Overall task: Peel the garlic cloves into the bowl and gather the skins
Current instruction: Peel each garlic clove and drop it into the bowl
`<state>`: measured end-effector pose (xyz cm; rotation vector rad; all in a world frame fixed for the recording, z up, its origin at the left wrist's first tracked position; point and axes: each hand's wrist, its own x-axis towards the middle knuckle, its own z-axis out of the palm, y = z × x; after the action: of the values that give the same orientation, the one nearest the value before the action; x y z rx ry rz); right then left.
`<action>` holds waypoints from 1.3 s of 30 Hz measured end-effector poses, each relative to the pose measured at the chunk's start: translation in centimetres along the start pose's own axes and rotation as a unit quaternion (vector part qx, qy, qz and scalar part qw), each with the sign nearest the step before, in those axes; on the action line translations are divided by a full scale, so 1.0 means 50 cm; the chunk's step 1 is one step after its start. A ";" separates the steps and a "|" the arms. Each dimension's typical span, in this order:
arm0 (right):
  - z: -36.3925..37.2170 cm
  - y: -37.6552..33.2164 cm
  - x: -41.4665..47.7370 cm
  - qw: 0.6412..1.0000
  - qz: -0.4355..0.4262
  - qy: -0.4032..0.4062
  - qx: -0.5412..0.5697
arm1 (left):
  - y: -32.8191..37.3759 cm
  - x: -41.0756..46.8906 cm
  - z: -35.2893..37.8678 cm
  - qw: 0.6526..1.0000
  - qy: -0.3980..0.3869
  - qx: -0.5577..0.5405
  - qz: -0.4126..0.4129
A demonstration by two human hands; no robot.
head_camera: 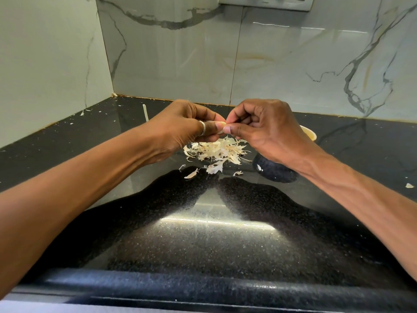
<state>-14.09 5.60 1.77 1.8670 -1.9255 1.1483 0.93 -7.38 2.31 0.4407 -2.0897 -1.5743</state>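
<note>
Head view, both hands [180, 125] [268, 129] pinching clove [221, 128]

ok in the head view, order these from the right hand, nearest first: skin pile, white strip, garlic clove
1. garlic clove, pinched by the right hand
2. skin pile, just below it
3. white strip, far left, at the back

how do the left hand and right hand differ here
The left hand wears a silver ring; the right hand shows none. The right hand hides part of the bowl behind it; the left hand is clear of the bowl. Shared: both are held above the pile of skins with fingers curled, pinching the same garlic clove between them.
</note>
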 end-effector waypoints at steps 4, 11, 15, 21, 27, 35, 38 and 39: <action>0.000 0.002 -0.001 1.000 -0.001 0.007 0.006 | -0.005 0.000 0.003 1.000 0.007 0.002 0.001; 0.001 0.002 -0.003 1.000 -0.016 0.010 -0.011 | -0.008 0.000 0.010 1.000 0.018 0.010 0.009; -0.001 0.001 -0.005 0.999 -0.027 -0.002 -0.031 | -0.008 0.001 0.011 1.000 0.020 0.012 0.009; -0.002 0.000 -0.006 0.998 -0.035 -0.016 -0.049 | -0.007 -0.001 0.013 1.000 0.021 0.016 0.006; 0.001 0.006 -0.008 0.996 -0.056 -0.035 -0.058 | -0.006 0.000 0.010 1.000 0.013 0.023 0.006; 0.003 0.006 -0.005 0.991 -0.041 -0.076 -0.099 | -0.011 0.002 0.006 0.999 0.005 0.035 0.003; 0.002 0.006 -0.003 0.990 -0.024 -0.090 -0.107 | -0.009 0.000 0.007 0.999 0.006 0.037 -0.002; 0.002 0.007 -0.002 0.990 -0.018 -0.094 -0.108 | -0.009 0.001 0.007 0.999 0.008 0.034 -0.005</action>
<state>-14.36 5.56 1.51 1.9393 -2.0119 0.7414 0.69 -7.25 1.81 0.4857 -2.1366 -1.5033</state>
